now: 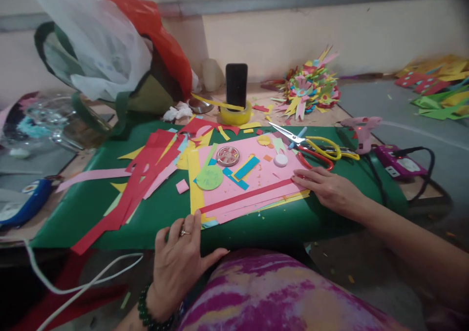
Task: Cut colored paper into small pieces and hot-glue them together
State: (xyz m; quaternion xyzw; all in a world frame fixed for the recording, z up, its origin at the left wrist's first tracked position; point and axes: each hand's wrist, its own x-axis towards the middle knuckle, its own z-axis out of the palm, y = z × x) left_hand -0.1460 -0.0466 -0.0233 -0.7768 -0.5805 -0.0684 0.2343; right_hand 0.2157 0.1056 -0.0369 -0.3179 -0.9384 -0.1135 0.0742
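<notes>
A long red paper strip (245, 195) lies across a stack of pink paper sheets (256, 170). At its left end my left hand (178, 253) touches it with the index fingertip; the fingers are stretched and the thumb is spread apart. My right hand (330, 192) has its fingertips together at the strip's right end. On the sheets lie a round reel-like disc (227, 155), a light green paper circle (210, 177), blue paper pieces (246, 168) and a white round cap (281, 160). Scissors (304, 143) with red and yellow handles lie just beyond my right hand.
Red paper strips (146, 170) spread over the green mat (168, 233) at left. Behind are a phone (236, 84) on a yellow tape roll (236, 116), a paper-flower bunch (309, 89) and a stuffed bag (146, 92). A pink glue gun (362, 132) and purple power strip (401, 164) stand right.
</notes>
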